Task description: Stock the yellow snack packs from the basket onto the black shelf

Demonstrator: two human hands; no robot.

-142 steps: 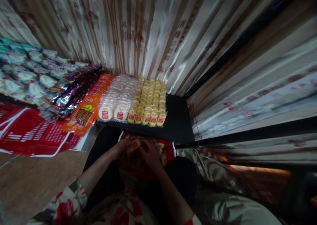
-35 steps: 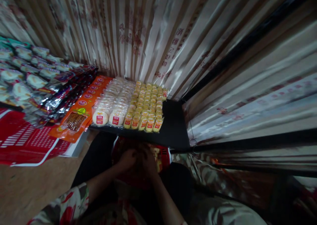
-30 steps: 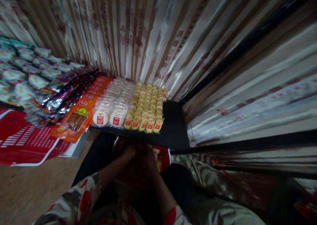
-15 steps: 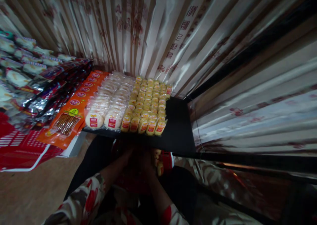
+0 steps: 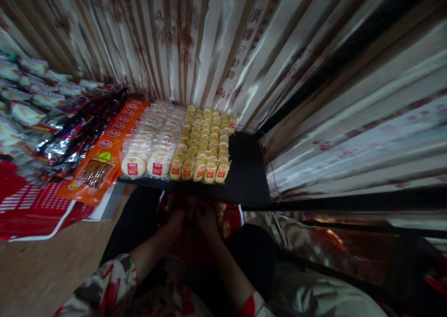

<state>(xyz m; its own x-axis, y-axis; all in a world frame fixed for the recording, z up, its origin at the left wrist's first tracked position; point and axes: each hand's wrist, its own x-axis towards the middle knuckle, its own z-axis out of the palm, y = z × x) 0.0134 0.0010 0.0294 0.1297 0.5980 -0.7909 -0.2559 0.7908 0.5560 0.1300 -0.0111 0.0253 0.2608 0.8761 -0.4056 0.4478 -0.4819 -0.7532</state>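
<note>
Down in the shadow below the table's front edge, both my hands are inside a red basket held between my knees. My left hand and my right hand are close together; darkness hides their fingers and anything in them. Small yellow-wrapped snack packs lie in the basket beside my right hand. Above, on the black table, stand tight rows of yellow snack packs. To their left are two rows of round white wrapped crackers.
An orange snack bag lies left of the crackers, partly over the table's edge. Further left are piled dark and white packets and a red basket with a white handle. Pleated curtains hang behind; a black bar crosses at right.
The view has shifted slightly, so the table and its goods sit a little further left and higher. My hands stay low in the basket, slightly more visible now.
</note>
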